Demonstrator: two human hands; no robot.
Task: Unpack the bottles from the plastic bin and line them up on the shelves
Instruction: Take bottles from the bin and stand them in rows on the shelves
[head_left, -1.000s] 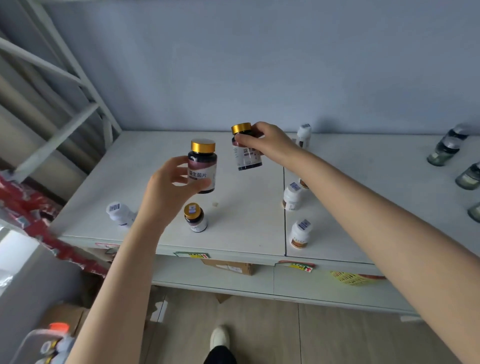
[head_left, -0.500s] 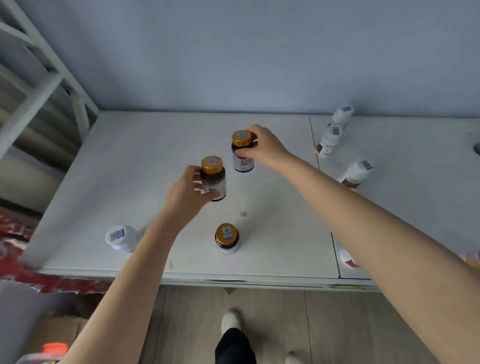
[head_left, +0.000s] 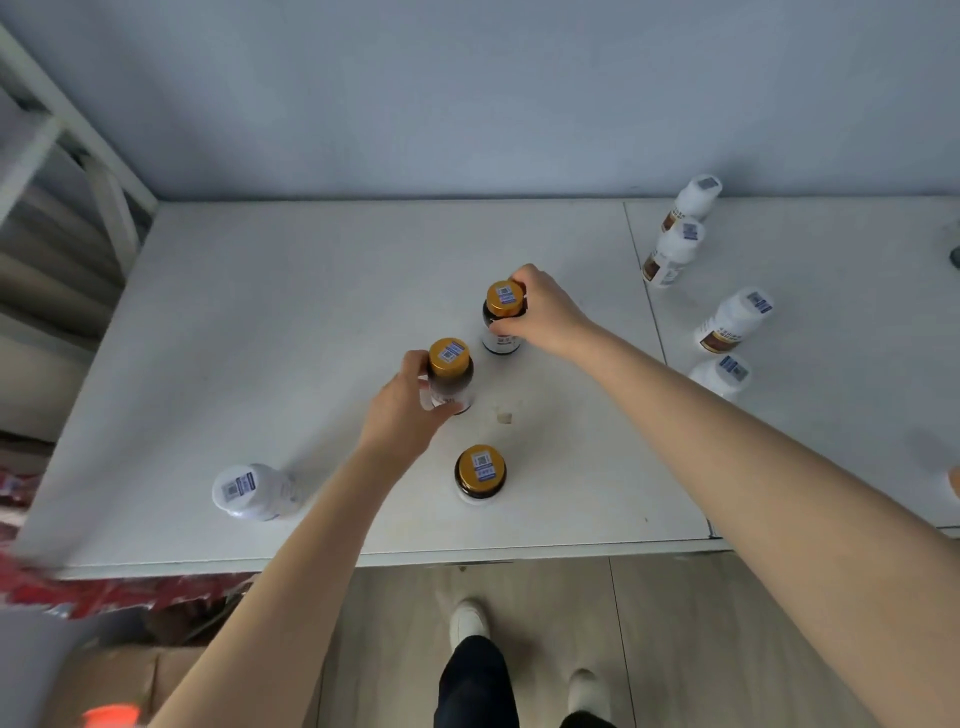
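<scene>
Two dark bottles with gold caps stand on the white shelf top (head_left: 291, 332). My left hand (head_left: 402, 415) grips the nearer bottle (head_left: 451, 375) round its body. My right hand (head_left: 540, 317) grips the farther bottle (head_left: 503, 317) near its cap. Both bottles appear to touch the shelf surface. A third gold-capped bottle (head_left: 480, 473) stands free in front of them, near the shelf's front edge.
A white bottle (head_left: 249, 491) stands at the front left. Several white bottles stand in a line at the right, such as one (head_left: 732, 322) past the shelf seam. A white frame (head_left: 78, 140) rises at the left. Below lie a cardboard box (head_left: 119, 680) and red packaging (head_left: 104, 592).
Both hands have lowered their gold-capped bottles from mid-air to the shelf top. The view has tilted downward over the shelf.
</scene>
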